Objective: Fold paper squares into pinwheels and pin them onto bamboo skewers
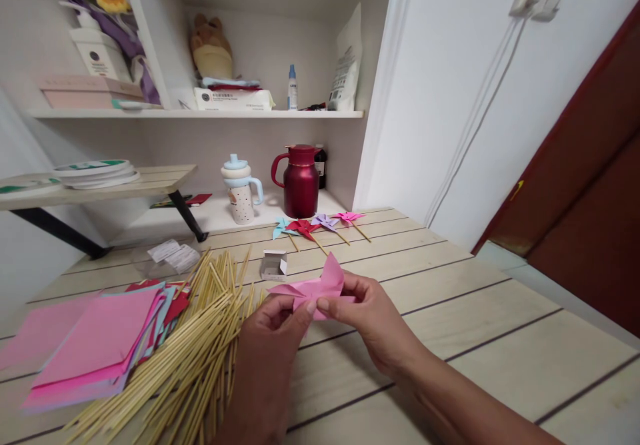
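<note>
A pink paper pinwheel [331, 276] is pinched between both hands above the slatted table, one blade standing up and others folded toward its middle. My left hand [273, 332] grips its left side, thumb near the centre. From the right, my right hand [367, 312] holds the other side, its thumb close to the left thumb. Whether a pin sits under the thumbs is hidden. Beside my left hand lies a heap of thin wooden sticks [200, 345]. Further left is a stack of coloured paper sheets [100, 338], pink on top.
Several finished pinwheels on sticks, one a red pinwheel [303, 228], lie at the table's back. A small open box [274, 265] stands beyond my hands. Behind are a red jug [301, 182] and a pale cup [241, 192]. A raised wooden stand [165, 177] holds tape rolls [97, 177].
</note>
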A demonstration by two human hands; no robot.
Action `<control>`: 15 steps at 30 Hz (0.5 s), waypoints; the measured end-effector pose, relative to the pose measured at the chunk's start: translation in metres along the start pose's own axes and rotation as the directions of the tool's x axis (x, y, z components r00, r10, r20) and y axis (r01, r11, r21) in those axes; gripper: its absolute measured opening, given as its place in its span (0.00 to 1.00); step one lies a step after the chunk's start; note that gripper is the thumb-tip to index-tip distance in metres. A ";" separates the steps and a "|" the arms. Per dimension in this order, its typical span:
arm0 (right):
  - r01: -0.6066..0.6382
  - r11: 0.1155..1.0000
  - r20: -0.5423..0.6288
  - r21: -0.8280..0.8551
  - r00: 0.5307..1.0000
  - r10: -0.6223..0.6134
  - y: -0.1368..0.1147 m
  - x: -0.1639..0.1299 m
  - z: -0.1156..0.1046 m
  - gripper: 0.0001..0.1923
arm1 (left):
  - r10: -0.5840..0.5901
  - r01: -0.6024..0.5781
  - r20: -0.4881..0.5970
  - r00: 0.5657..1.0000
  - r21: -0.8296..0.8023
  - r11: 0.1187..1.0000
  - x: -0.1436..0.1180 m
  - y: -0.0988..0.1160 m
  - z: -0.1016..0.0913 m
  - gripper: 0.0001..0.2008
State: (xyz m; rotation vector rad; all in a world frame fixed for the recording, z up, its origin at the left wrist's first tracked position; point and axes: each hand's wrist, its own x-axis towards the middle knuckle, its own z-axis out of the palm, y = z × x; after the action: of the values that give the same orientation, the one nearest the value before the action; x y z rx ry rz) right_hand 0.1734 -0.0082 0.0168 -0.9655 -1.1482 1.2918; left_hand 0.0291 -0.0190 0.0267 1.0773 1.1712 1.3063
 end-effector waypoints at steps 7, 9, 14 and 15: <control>0.046 0.999 0.005 0.017 0.999 -0.046 -0.002 0.002 0.000 0.11 | -0.051 0.051 -0.022 0.998 0.000 0.999 0.002 -0.002 -0.002 0.10; 0.076 0.996 -0.020 0.046 0.997 -0.075 -0.002 0.003 -0.002 0.14 | -0.058 0.058 -0.026 0.998 -0.004 0.998 0.003 -0.003 -0.005 0.10; 0.087 0.992 -0.136 0.096 0.988 -0.074 0.000 0.010 -0.010 0.21 | -0.059 0.055 -0.039 0.998 -0.095 0.994 0.010 -0.007 -0.012 0.10; 0.077 0.992 -0.146 0.100 0.987 -0.062 0.001 0.011 -0.011 0.22 | -0.077 0.070 -0.050 0.996 -0.138 0.988 0.012 -0.007 -0.012 0.11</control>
State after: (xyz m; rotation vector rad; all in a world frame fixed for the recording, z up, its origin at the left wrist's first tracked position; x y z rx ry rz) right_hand 0.1835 0.0039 0.0143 -0.9169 -0.9855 1.1958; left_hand 0.0170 -0.0083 0.0177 0.8964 1.1351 1.3454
